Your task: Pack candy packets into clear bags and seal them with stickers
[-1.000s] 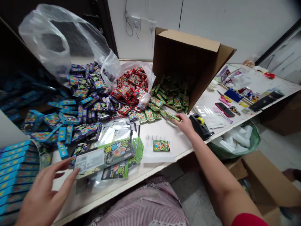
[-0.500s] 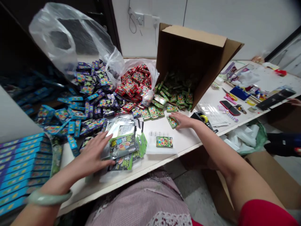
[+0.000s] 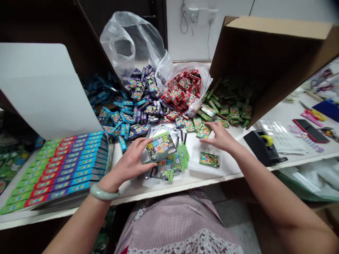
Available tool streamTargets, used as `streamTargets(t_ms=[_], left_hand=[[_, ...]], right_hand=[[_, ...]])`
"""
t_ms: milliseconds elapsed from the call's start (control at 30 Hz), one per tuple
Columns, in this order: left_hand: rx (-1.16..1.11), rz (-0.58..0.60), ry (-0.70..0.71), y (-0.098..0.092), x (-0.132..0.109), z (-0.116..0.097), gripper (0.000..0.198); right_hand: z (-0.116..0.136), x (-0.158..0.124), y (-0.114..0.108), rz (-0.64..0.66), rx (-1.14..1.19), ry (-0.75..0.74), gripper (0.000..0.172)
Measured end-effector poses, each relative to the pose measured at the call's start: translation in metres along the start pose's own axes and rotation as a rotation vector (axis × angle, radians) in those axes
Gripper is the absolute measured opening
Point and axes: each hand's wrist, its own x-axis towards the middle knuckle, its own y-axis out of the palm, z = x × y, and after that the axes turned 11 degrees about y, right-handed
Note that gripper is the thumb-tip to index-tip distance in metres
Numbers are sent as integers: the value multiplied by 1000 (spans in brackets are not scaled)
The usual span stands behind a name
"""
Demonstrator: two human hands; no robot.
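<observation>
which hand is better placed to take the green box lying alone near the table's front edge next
Right, I'd say: the right hand is spread open just beyond that green box. The left hand is farther off, at the black packets.

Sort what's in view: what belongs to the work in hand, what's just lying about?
Seemingly in use:
black-and-green packets at the left hand
green boxes near the right hand

Seemingly lying about:
phone
yellow-handled scissors
tape dispenser, untouched, though possibly a tool

Soft light, stretched, blurry edges.
</observation>
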Motion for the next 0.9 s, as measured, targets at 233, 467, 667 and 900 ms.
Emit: streamTargets(t_ms=[233, 467, 667, 900], left_hand=[[49, -31, -33, 4, -27, 9, 74], [83, -36, -27, 9, -27, 19, 71], [72, -55, -12, 17, -23, 19, 70], [64, -50, 2, 15, -21, 18, 71]], right_hand=[[-45, 20, 19, -55, -105, 167, 84], [-77, 7, -8, -53, -325, 435, 80], [-95, 2, -21, 66, -331, 331, 65], [-89, 1, -14, 74, -300, 309, 51]])
